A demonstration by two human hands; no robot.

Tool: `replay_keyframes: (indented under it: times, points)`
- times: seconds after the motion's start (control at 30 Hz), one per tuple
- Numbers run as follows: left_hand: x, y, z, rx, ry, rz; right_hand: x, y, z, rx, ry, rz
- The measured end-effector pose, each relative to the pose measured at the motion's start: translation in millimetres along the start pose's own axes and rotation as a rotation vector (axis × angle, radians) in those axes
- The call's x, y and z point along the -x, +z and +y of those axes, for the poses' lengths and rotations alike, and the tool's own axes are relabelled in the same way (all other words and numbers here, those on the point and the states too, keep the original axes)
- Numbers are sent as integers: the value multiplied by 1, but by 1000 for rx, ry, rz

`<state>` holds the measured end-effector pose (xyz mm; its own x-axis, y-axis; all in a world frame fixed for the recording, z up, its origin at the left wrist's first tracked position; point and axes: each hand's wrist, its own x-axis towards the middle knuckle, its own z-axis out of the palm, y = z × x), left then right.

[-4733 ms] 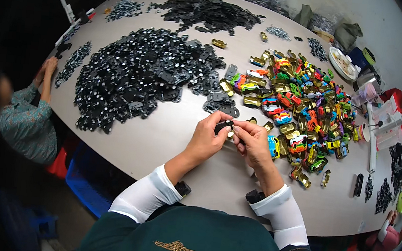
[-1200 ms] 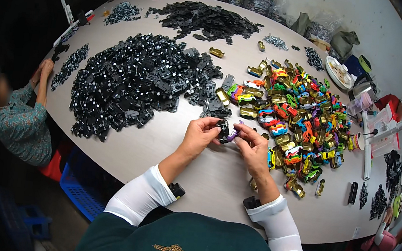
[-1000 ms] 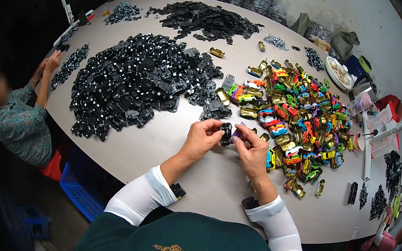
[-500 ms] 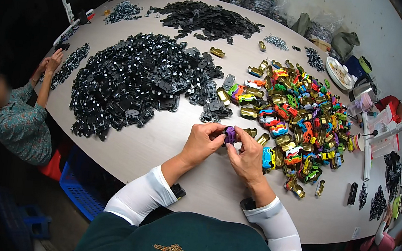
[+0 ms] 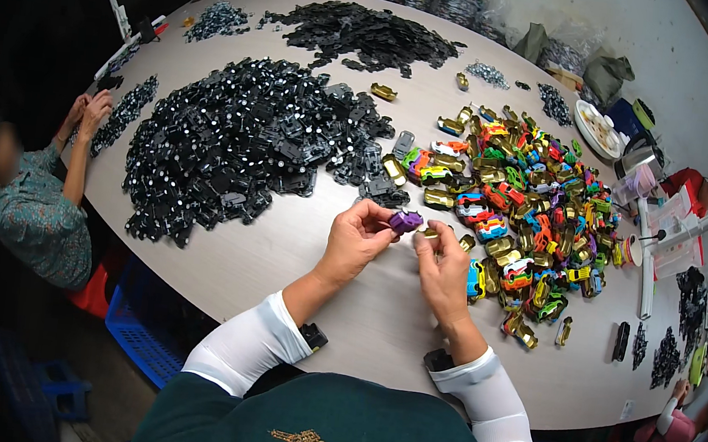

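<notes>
While pinched, purple toy car (image 5: 405,221) between left fingers (image 5: 381,226).

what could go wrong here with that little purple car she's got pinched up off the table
The purple toy car sits only at the fingertips of the left hand, above the table, so it could slip and drop. The right hand works close beside the heap of coloured toy cars; a dropped piece might get lost among them. A forearm sweep could also scatter the heap of black parts.

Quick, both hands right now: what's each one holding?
Left hand: closed on a small purple toy car, pinched at the fingertips.
Right hand: fingers curled at a small gold piece; whether it grips it cannot be told.
</notes>
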<state>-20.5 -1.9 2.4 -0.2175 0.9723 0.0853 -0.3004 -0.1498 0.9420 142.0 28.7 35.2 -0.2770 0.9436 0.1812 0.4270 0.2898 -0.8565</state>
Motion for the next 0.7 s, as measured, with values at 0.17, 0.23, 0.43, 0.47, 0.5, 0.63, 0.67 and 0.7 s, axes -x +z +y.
replay_keyframes:
  times: [0.17, 0.23, 0.43, 0.47, 0.5, 0.63, 0.67, 0.7]
  points:
    - [6, 7, -3, -2, 64, -130, -5, 0, 6, -475, 140, -78]
    - [2, 0, -2, 35, -33, -128, -4, -2, -2, -557, 68, -71]
    - [2, 1, 6, 95, -134, -86, 3, 1, -4, -172, -119, -87]
    - [1, -1, 7, 121, -154, -147, 3, 0, -7, -144, -132, -90]
    - [1, -2, 8, 132, -176, -161, 3, 0, -9, -116, -146, -94]
    - [1, -5, 17, 200, -314, -181, 2, 1, -4, -117, -183, -77]
    - [1, -5, 20, 223, -361, -176, 2, 1, -4, -111, -197, -76]
    - [1, -6, 19, 236, -367, -175, 2, 1, -5, -105, -211, -76]
